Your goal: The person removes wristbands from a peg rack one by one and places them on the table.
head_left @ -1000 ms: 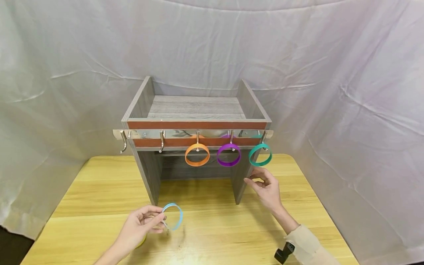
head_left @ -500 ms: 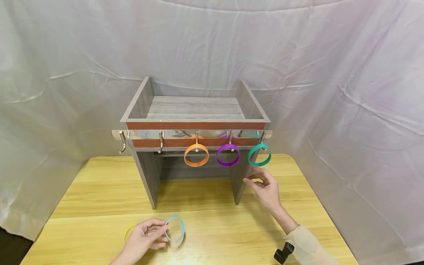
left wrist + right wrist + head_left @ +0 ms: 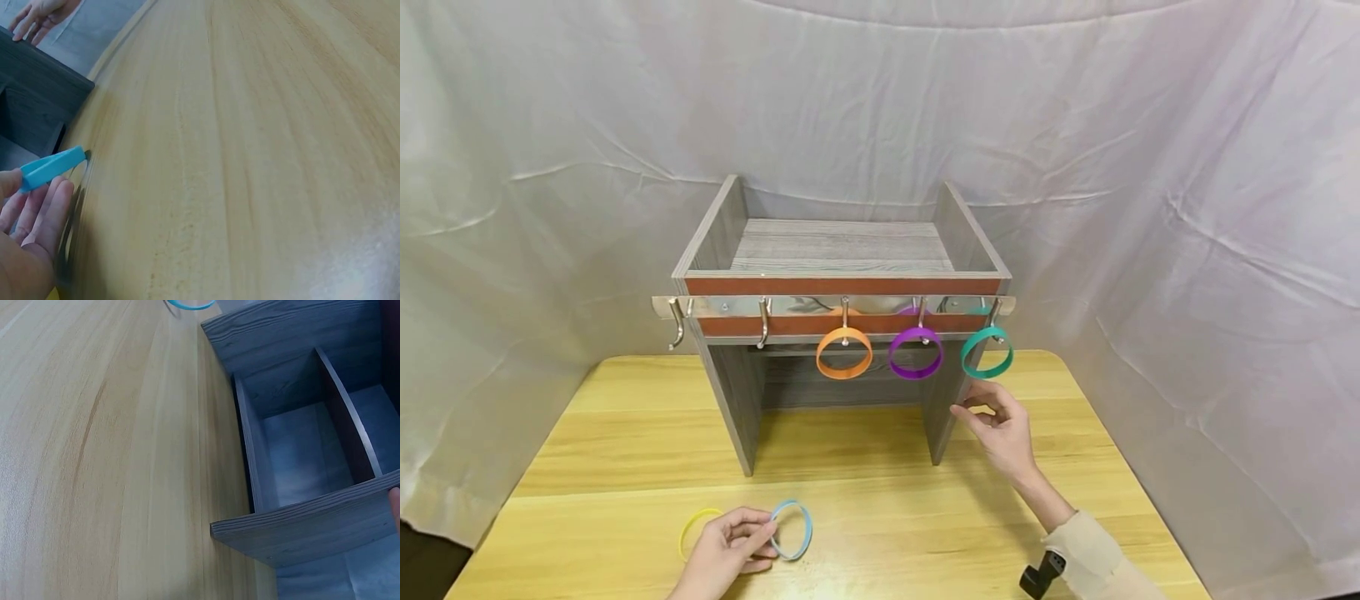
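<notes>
My left hand (image 3: 722,550) pinches a thin light-blue wristband (image 3: 807,533) between thumb and fingers, low over the table front. In the left wrist view the wristband (image 3: 53,169) is seen edge-on above the spread fingers. A yellow wristband (image 3: 683,533) lies on the table just behind that hand, partly covered by it. My right hand (image 3: 1003,429) grips the front edge of the grey shelf's right side panel (image 3: 942,425), fingers curled at its outer side. Orange (image 3: 844,372), purple (image 3: 915,372) and teal (image 3: 987,372) wristbands hang on hooks of the metal rail (image 3: 797,306).
The grey wooden shelf (image 3: 842,237) stands at the back of the wooden table (image 3: 880,525). Two bare hooks, the far-left one (image 3: 677,325) and its neighbour (image 3: 763,325), stick out from the rail. Grey cloth (image 3: 850,100) hangs behind and at both sides.
My left hand has moved down toward the table's front edge with the blue wristband, uncovering more of the yellow one. My right hand has stayed at the side panel.
</notes>
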`<action>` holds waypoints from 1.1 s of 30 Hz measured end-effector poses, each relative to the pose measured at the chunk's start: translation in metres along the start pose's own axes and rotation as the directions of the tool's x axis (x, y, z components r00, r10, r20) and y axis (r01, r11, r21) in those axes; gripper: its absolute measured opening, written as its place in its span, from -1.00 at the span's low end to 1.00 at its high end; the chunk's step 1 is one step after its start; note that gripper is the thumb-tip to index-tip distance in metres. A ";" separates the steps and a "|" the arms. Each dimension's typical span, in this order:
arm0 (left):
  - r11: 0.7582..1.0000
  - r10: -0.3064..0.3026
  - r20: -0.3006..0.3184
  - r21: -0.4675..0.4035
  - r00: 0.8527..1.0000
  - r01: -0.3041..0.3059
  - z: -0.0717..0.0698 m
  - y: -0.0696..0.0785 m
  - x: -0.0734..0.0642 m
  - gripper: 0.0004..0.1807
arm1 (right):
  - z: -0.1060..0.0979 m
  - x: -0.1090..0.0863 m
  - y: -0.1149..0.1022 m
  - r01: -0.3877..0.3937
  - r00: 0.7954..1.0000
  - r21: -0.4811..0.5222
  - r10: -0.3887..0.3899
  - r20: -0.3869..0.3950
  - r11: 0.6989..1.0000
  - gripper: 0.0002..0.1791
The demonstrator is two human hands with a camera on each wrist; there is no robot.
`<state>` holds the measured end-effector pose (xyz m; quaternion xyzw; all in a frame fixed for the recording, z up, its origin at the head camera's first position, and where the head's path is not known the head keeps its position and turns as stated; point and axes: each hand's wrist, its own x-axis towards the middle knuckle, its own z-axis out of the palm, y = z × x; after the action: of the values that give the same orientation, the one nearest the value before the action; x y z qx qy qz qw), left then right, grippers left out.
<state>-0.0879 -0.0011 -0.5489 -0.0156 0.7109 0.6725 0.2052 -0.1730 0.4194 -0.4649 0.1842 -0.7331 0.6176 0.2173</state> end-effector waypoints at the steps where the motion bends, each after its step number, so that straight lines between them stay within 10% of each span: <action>1: 1.000 -0.007 -0.006 0.003 1.000 0.007 0.000 -0.001 0.000 -0.50 | 0.000 0.000 0.000 -0.002 1.000 -0.002 0.002 0.000 1.000 -0.61; 33: 0.993 -0.095 -0.028 0.066 0.995 0.097 -0.011 0.007 -0.011 -0.53 | 0.002 0.000 -0.001 0.012 1.000 0.024 -0.012 -0.023 1.000 -0.59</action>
<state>-0.0829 -0.0143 -0.5383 -0.0511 0.7341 0.6373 0.2290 -0.1726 0.4170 -0.4648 0.1841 -0.7219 0.6271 0.2273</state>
